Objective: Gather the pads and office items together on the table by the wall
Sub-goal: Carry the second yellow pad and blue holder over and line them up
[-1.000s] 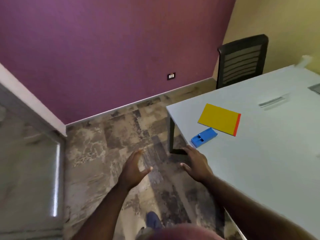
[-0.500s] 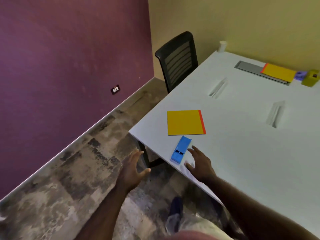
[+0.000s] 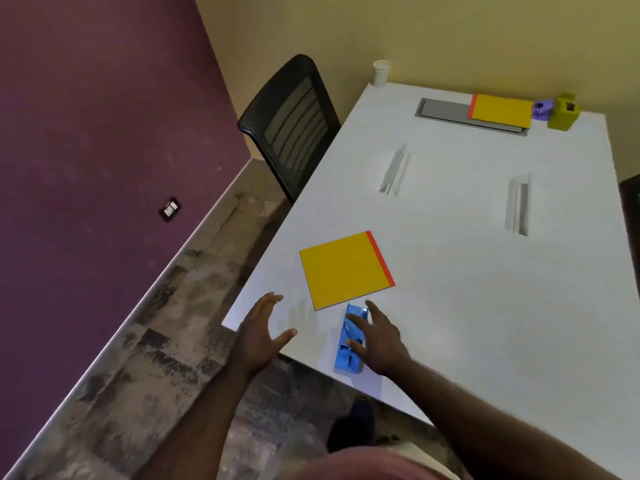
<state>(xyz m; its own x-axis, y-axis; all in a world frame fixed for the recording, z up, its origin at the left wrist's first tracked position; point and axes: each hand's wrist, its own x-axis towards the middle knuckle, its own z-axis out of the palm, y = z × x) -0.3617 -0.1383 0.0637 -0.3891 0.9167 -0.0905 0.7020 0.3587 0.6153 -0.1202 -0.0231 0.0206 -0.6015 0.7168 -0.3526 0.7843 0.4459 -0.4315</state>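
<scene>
White table (image 3: 485,306): my right hand (image 3: 381,344), fingers spread, rests on blue stapler (image 3: 348,355) below yellow pad (image 3: 343,271); looks rigid, light, I'd grasp its sides.

On the white table (image 3: 450,306): 2 pads, 4 small items.

2 yellow pads with red edges, 1 near (image 3: 344,270) and 1 far (image 3: 500,110). 1 blue holder (image 3: 348,355), 1 purple item (image 3: 541,110), 1 green box (image 3: 562,112), 1 white cup (image 3: 381,73). 1 black chair (image 3: 294,123). 2 hands, left (image 3: 258,337) and right (image 3: 379,339).
</scene>
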